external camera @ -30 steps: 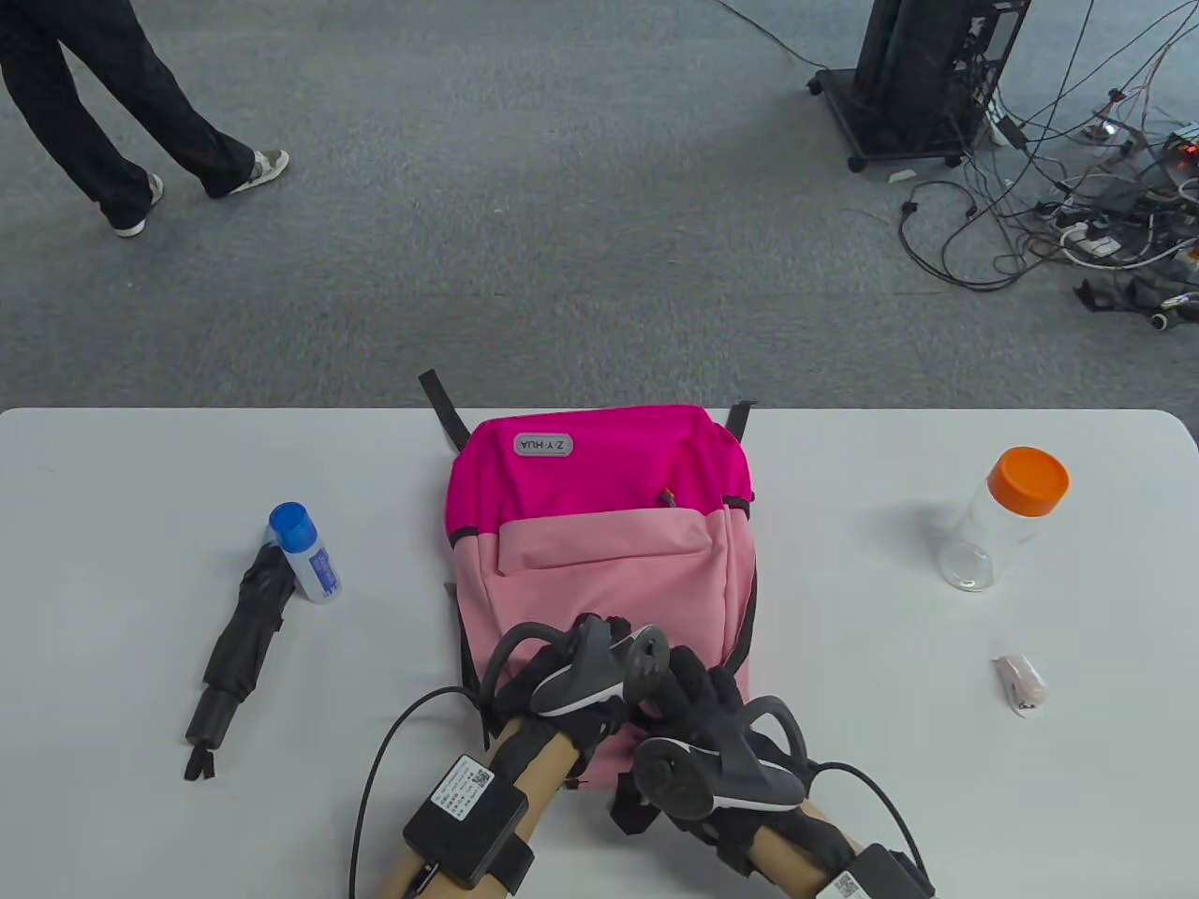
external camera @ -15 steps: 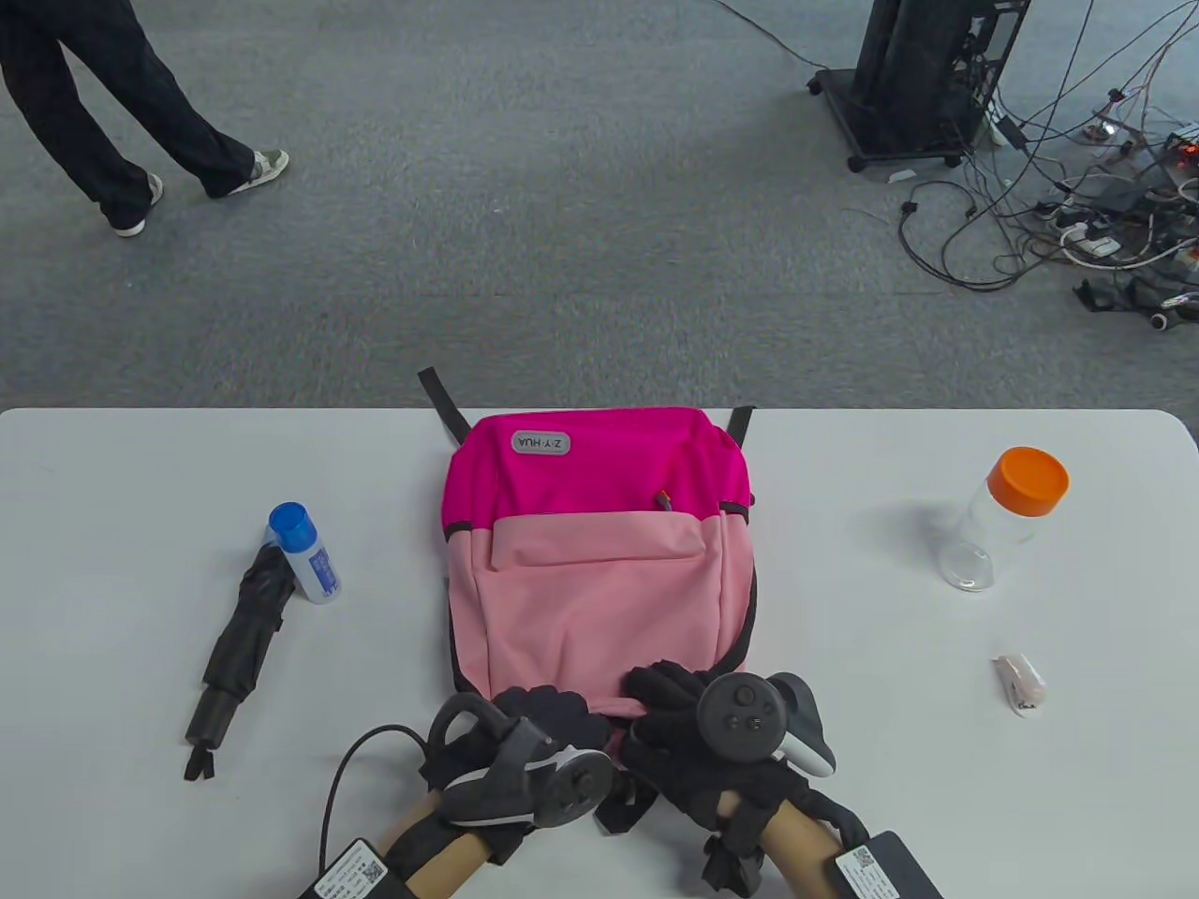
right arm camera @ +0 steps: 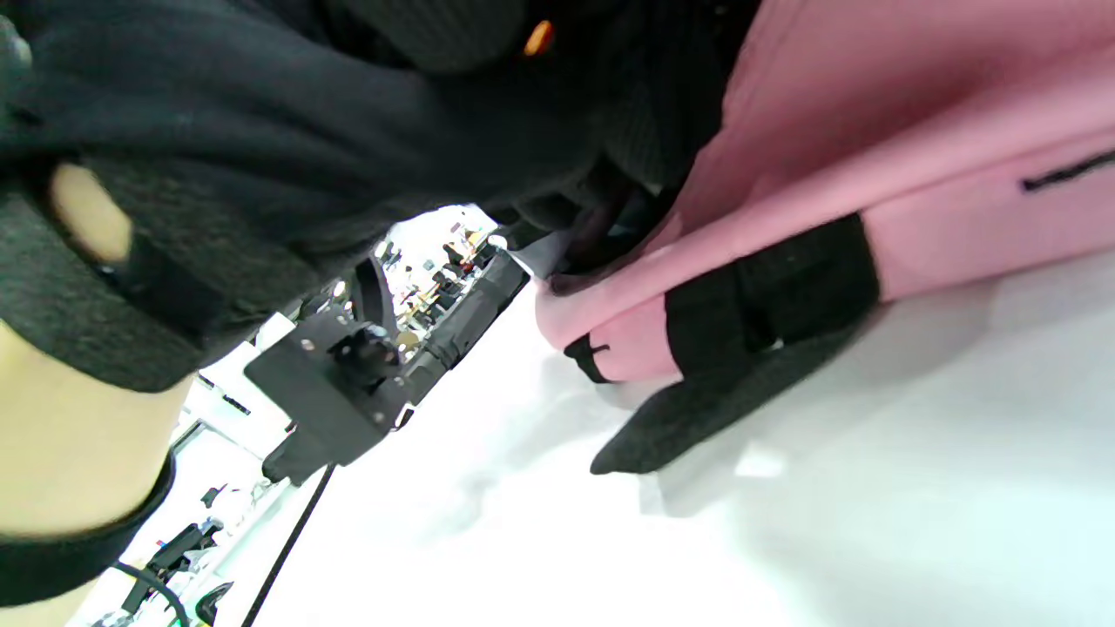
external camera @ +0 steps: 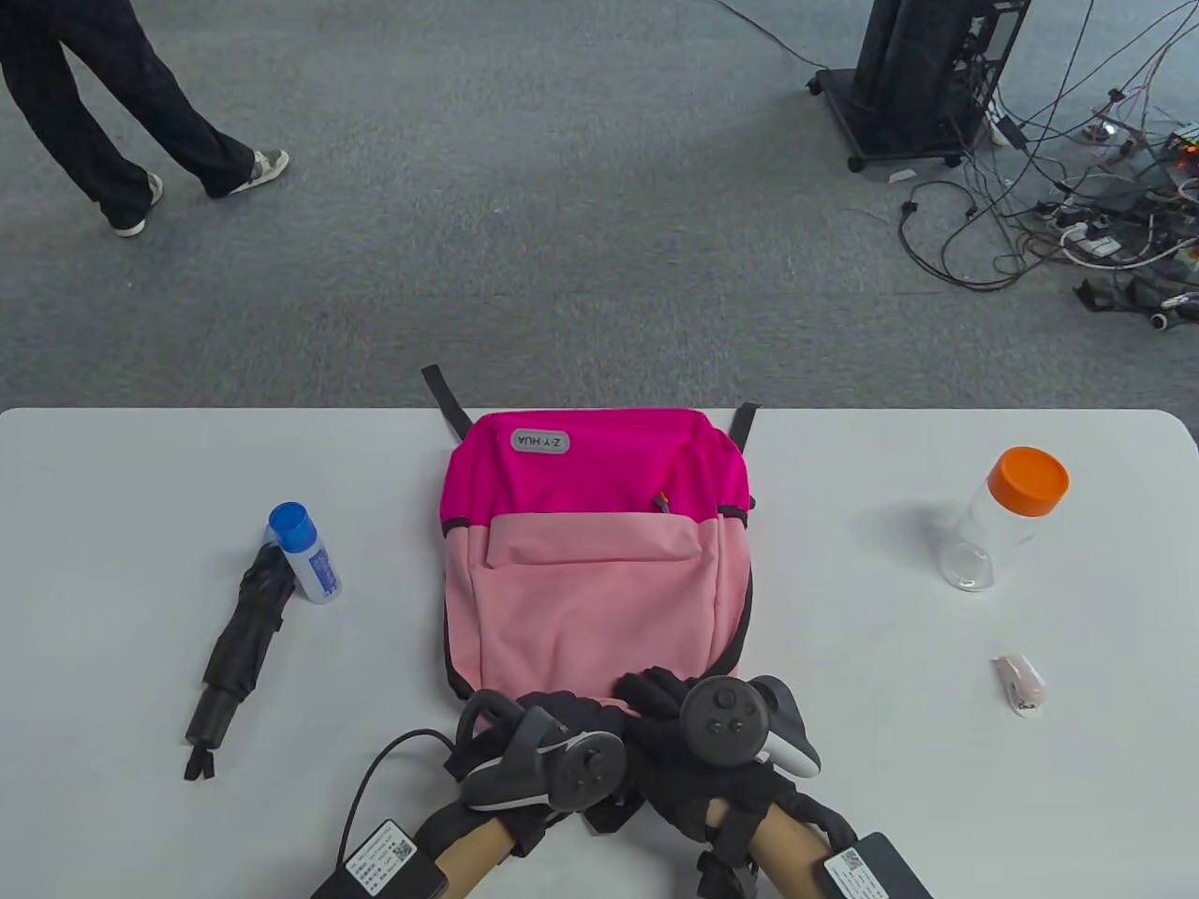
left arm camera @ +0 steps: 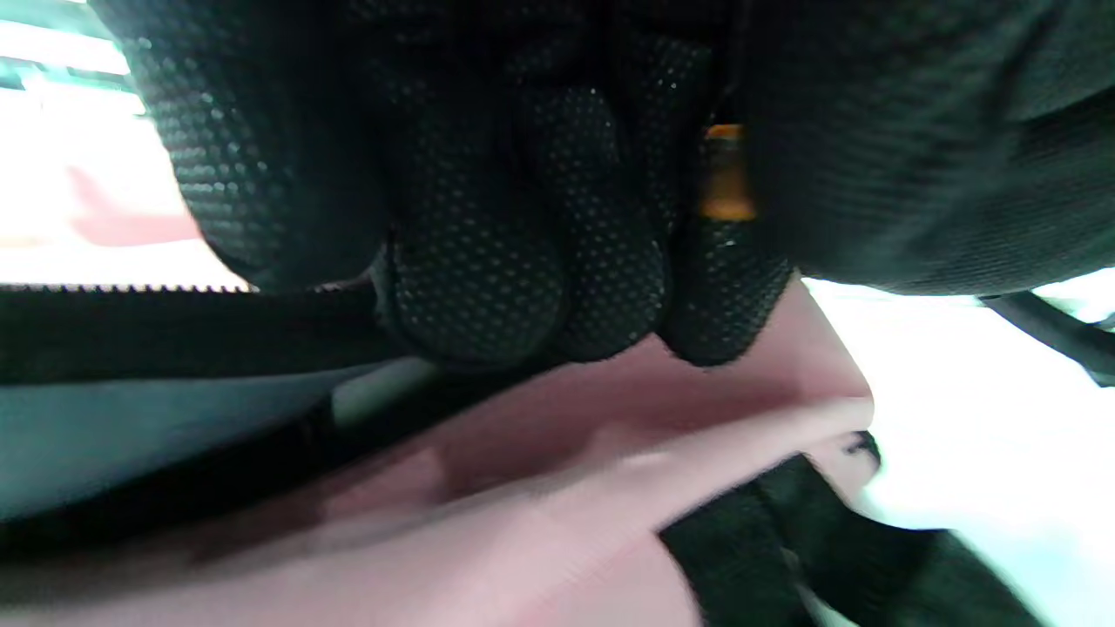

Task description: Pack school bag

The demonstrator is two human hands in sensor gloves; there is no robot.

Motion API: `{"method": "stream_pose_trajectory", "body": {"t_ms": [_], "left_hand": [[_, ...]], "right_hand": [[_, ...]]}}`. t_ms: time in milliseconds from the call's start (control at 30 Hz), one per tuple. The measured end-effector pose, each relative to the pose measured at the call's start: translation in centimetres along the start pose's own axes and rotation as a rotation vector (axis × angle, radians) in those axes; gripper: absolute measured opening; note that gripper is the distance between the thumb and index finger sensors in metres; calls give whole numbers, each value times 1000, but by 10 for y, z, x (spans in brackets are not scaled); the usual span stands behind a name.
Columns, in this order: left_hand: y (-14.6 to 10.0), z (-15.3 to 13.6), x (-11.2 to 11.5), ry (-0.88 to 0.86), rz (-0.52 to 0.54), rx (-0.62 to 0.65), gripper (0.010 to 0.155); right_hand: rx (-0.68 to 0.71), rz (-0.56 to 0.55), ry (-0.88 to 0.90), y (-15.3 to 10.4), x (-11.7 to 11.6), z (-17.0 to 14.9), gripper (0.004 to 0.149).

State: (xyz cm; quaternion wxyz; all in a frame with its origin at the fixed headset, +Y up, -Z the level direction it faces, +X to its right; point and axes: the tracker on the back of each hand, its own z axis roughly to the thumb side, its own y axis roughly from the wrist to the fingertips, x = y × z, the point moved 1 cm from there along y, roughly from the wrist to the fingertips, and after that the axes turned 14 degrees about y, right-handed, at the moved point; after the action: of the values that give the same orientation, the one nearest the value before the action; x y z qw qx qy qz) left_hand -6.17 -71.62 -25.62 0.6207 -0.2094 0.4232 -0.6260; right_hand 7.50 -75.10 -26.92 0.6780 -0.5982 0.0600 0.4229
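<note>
Fingers (left arm camera: pixel 488 261) of the left hand (external camera: pixel 553 726) curl tightly over the near edge of a pink school bag (external camera: pixel 599 552), gripping the fabric beside its black zipper track, as seen from the left wrist. Just to its right, the right hand (external camera: pixel 679 721) also rests on the bag's near edge, its fingers (external camera: pixel 651 688) bent down over the rim and clutching the material; the right wrist view shows pale pink fabric bunched at the glove. Both hands sit side by side at the 6 o'clock end of the bag, which lies flat at the centre of the white desk (external camera: pixel 122 824), its darker pink base toward 12 o'clock and two black straps poking past the far edge. At 9 o'clock from the bag lie a folded black umbrella (external camera: pixel 239 646) and, touching its far end, a small blue-capped bottle (external camera: pixel 304 552). At 3 o'clock stands a clear jar (external camera: pixel 1007 520) with an orange lid; nearer, at about 4 o'clock, lies a small pale object (external camera: pixel 1021 684) too small to identify.
</note>
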Motion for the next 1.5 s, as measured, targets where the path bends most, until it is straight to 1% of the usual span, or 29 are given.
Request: {"method": "stream_pose_trajectory", "body": {"t_ms": [33,100,167,200,233,300,333,400,433,467,533,567,600,633,667,700,733,767,800,833,933,967,1033,1133,1200,1300,1333,1400,1500], "left_hand": [[0,0,0,16,6,18,49],[2,0,-1,16,-55,33,47],[-1,-2,-1,-32,-76,46,44],[-3,-4,-2,-42,-77,32,42],[-7,-6,-4,-52,-60,29,42],[-12,-10,-6,-60,-67,25,42],[-12,-11,-6,-77,-81,29,43],[-14,-12,-4,-101,-94,21,43],[-15,-12,-3,-104,-91,23,43],[-15,-12,-2,-110,-87,25,43],[-15,-11,-2,-136,-88,30,43],[-15,-10,-1,-151,-90,39,43],[-14,-10,-2,-157,-86,43,43],[-13,-9,-4,-152,-85,43,44],[-13,-9,-6,-147,-89,44,44],[-12,-9,-8,-139,-94,44,44],[-12,-9,-9,-137,-96,46,44],[-12,-9,-11,-139,-102,48,43],[-13,-9,-11,-137,-113,47,43],[-15,-9,-11,-115,-122,33,43],[-28,-16,-18,27,-119,-24,43],[-33,-19,-20,51,-134,-33,43],[-47,-35,-21,85,-155,-89,43],[-67,-74,-17,50,-225,-206,44],[-76,-105,-8,1,-282,-311,45],[-75,-130,9,-58,-360,-387,45],[-71,-135,15,-74,-377,-393,45],[-62,-140,21,-75,-384,-394,45],[-55,-138,14,-79,-387,-365,44]], "right_hand": [[-6,-2,-18,0,-1,0,63],[14,-5,-104,-2,1,1,61],[23,-27,-180,-5,14,7,59],[43,-53,-212,-8,20,10,49],[62,-98,-275,-12,28,13,48],[105,-162,-322,-19,39,16,46],[117,-187,-308,-21,43,17,45],[161,-292,-238,-29,52,21,44],[175,-338,-217,-31,56,22,50],[185,-351,-211,-32,57,24,60],[177,-287,-261,-30,50,25,79],[157,-224,-333,-26,42,24,85],[133,-192,-398,-23,35,23,88],[108,-170,-513,-18,24,22,91],[96,-167,-588,-15,18,21,92],[89,-184,-684,-10,11,19,90],[75,-194,-733,-7,8,18,85],[56,-204,-764,-3,6,17,77],[67,-233,-746,-2,7,17,67],[92,-259,-715,-1,6,16,60],[116,-300,-773,-2,8,20,51],[107,-297,-772,-2,9,19,50],[100,-301,-728,-4,12,17,50],[78,-283,-731,-6,17,17,49],[60,-267,-681,-8,19,16,48],[30,-232,-663,-10,19,18,48],[28,-225,-667,-11,18,19,48],[21,-218,-682,-13,17,19,47],[-10,-215,-689,-16,23,18,47]]}}
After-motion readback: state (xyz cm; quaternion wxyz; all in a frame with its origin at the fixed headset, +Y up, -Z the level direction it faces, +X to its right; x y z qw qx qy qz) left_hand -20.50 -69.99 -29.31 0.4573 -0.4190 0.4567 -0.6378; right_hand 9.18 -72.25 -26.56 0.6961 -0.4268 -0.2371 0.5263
